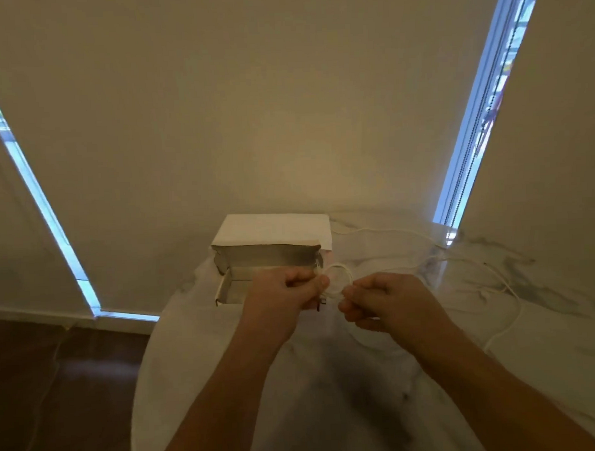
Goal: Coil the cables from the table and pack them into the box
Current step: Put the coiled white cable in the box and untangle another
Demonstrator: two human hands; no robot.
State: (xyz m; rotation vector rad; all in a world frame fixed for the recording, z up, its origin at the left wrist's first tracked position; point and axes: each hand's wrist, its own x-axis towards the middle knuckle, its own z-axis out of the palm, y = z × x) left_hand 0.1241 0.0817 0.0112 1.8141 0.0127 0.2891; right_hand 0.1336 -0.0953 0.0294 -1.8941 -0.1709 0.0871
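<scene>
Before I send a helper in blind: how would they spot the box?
On the round marble table, look to its far edge by the wall. The box sits there: white cardboard, lid propped open, just beyond the left hand; everything else there is white cable.

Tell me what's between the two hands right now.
A small loop of white cable, seen in the head view, spans the gap between the left hand and right hand; both grip it.
</scene>
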